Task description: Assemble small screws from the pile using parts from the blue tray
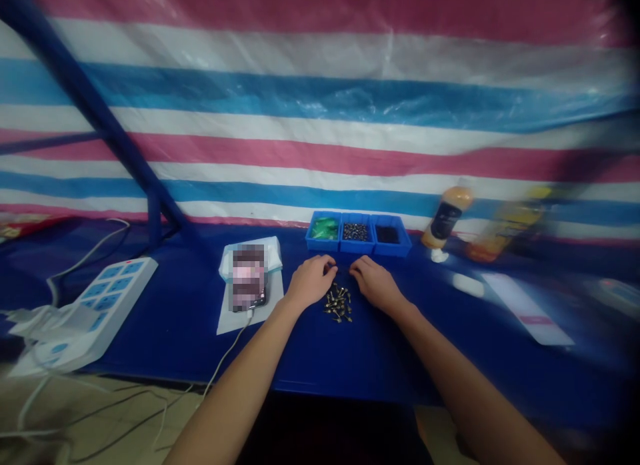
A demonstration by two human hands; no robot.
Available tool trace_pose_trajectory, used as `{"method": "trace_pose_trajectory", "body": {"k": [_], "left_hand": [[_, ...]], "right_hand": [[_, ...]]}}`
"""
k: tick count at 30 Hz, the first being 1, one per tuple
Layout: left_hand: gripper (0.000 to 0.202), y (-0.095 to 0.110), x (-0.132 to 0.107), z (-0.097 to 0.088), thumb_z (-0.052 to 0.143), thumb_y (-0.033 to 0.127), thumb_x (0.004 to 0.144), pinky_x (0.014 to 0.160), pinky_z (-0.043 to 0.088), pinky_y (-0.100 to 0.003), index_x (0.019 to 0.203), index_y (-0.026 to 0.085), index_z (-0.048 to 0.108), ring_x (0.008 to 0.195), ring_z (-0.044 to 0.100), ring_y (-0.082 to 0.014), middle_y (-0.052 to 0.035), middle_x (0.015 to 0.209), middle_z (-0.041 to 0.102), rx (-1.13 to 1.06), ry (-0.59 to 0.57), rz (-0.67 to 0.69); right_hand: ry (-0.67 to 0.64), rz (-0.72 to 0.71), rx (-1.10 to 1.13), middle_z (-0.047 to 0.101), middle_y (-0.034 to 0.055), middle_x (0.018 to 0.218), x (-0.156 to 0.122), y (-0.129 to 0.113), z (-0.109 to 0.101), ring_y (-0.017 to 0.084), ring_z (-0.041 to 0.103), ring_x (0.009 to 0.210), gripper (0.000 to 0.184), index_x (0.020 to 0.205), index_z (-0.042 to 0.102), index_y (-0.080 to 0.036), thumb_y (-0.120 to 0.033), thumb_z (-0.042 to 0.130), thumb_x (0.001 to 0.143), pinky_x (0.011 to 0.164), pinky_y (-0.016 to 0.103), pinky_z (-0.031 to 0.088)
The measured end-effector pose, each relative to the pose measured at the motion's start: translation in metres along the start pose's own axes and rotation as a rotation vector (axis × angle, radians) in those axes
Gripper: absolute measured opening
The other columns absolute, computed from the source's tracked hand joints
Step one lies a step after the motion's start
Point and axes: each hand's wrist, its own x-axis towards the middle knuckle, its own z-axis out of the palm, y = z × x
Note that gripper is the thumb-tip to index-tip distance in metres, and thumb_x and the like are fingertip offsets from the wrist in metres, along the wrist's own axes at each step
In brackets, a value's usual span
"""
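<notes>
Loose dark screws (338, 303), one small heap, lay on the table just nearer the person than the fingertips, between the left hand (310, 282) and right hand (377, 285); heap longer front-to-back, left hand marginally nearer. Fingers of both hands lightly curled, close together, holding nothing. Blue-covered table's front edge (320, 385) lay well clear; three-compartment blue tray (357, 233) just beyond the hands.

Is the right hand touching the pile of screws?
Apart: the head view shows blue tabletop between the right hand and the pile of screws.
</notes>
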Motion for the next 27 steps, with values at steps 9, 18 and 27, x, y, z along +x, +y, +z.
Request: {"method": "trace_pose_trajectory", "body": {"k": [9,18,27], "left_hand": [[0.023,-0.003,0.000,0.001,0.052,0.038,0.090,0.075,0.047,-0.031,0.105,0.028,0.066,0.086,0.064,-0.0203,-0.0014,0.093,0.069,-0.012,-0.004,0.012],[0.023,-0.004,0.001,0.002,0.052,0.040,0.090,0.075,0.047,-0.031,0.104,0.028,0.065,0.085,0.064,-0.0204,-0.0015,0.094,0.069,-0.012,-0.015,0.017],[0.025,-0.003,0.000,0.001,0.051,0.041,0.090,0.074,0.047,-0.031,0.107,0.028,0.065,0.086,0.064,-0.0205,-0.0018,0.094,0.070,-0.013,-0.028,0.008]], "right_hand": [[0.211,0.349,0.794,0.060,-0.0016,0.065,0.005,0.033,-0.018,0.010,0.048,0.050,0.026,0.095,0.060,-0.018,-0.039,0.061,0.081,0.048,0.023,0.036],[0.616,0.397,0.738,0.060,-0.0021,0.082,0.016,0.038,-0.024,0.008,0.048,0.051,0.058,0.116,0.049,-0.021,-0.043,0.074,0.068,0.050,0.023,0.040],[0.150,0.208,0.226,0.059,-0.0020,0.065,0.001,0.038,-0.015,0.014,0.054,0.060,0.013,0.089,0.065,-0.020,-0.027,0.059,0.080,0.062,0.027,0.041]]}}
